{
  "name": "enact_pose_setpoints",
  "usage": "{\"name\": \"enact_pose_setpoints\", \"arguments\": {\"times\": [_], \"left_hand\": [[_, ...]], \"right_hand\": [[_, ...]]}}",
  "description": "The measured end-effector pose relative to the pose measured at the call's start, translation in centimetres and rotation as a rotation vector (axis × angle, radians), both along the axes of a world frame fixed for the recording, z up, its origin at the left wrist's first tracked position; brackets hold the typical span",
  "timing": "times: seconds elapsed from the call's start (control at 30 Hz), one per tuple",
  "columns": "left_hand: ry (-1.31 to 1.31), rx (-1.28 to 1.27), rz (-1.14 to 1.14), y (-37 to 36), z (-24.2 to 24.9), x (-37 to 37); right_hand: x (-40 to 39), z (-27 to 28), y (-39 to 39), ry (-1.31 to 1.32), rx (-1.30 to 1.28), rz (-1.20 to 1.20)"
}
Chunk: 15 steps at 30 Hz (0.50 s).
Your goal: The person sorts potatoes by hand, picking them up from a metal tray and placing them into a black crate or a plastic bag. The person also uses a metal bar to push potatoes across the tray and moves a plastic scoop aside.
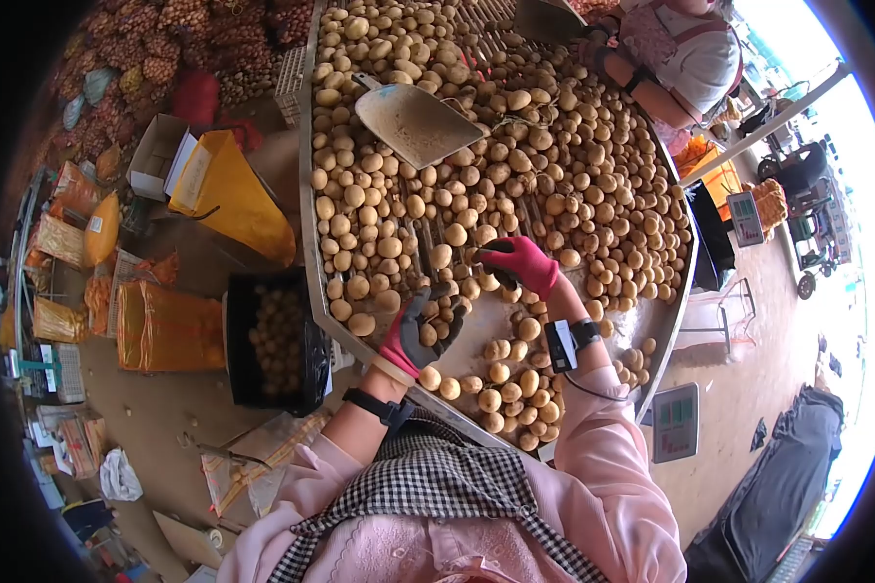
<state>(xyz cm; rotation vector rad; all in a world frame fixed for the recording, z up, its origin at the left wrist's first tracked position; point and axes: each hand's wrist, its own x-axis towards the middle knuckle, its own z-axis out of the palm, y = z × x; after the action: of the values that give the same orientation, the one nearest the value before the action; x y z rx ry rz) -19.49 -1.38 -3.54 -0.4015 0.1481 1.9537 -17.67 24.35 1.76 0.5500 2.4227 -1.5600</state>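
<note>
Both hands wear pink gloves with dark fingers and palms. My left hand (pixel 420 332) is at the near left of the sorting table (pixel 310 185), palm turned up and fingers curved around a small potato (pixel 428 335). To its right, my right hand (pixel 521 266) reaches over the potatoes with fingers apart, close above one potato (pixel 487 281); no grip on it shows. Loose potatoes (pixel 593 185) cover most of the slatted tabletop. A metal scoop (pixel 418 124) lies on them farther back. Several potatoes (pixel 510 394) sit along the near edge, by my apron.
Left of the table stands a black-lined crate (pixel 238 340) of potatoes, near yellow sacks (pixel 248 209). Filled net bags (pixel 156 49) are piled at the far left. Another person (pixel 685 58) works at the far right with a second scoop (pixel 549 19). Scale displays (pixel 675 423) stand on the right.
</note>
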Motion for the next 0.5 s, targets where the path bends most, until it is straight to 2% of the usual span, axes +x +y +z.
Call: {"name": "enact_pose_setpoints", "arguments": {"times": [0.07,0.13,0.17,0.23,0.3,0.37,0.43,0.47,0.5], "left_hand": [[0.019,0.022,0.021,0.3,1.8,-0.7],[0.042,0.041,0.040,0.2,2.1,-1.3],[0.024,0.089,0.046,-0.2,1.6,-1.6],[0.003,0.137,0.057,-0.4,1.7,-1.9],[-0.107,0.106,0.075,-0.5,2.6,-2.0],[-0.082,0.160,0.102,-0.7,3.3,-2.0],[0.024,-0.008,0.141,-0.7,4.2,-1.6],[0.027,-0.009,0.148,-0.9,3.9,-1.7],[0.021,0.038,0.135,-1.0,3.2,-1.8]], "right_hand": [[-0.4,-0.6,-0.3,0.053,-0.051,0.000],[-1.7,-2.4,-1.1,0.008,0.706,0.158],[-1.5,-2.7,-1.9,-0.095,0.753,0.206],[-2.2,-3.5,-2.7,-0.204,0.785,0.198],[-2.6,-4.3,-2.5,-0.220,0.785,0.233],[-3.4,-3.7,-1.8,-0.226,0.792,0.267],[-3.6,-2.7,-0.3,-0.142,0.687,0.310],[-3.8,-2.9,0.8,-0.169,0.569,0.281],[-3.2,-5.3,2.1,0.000,0.564,0.227]]}}
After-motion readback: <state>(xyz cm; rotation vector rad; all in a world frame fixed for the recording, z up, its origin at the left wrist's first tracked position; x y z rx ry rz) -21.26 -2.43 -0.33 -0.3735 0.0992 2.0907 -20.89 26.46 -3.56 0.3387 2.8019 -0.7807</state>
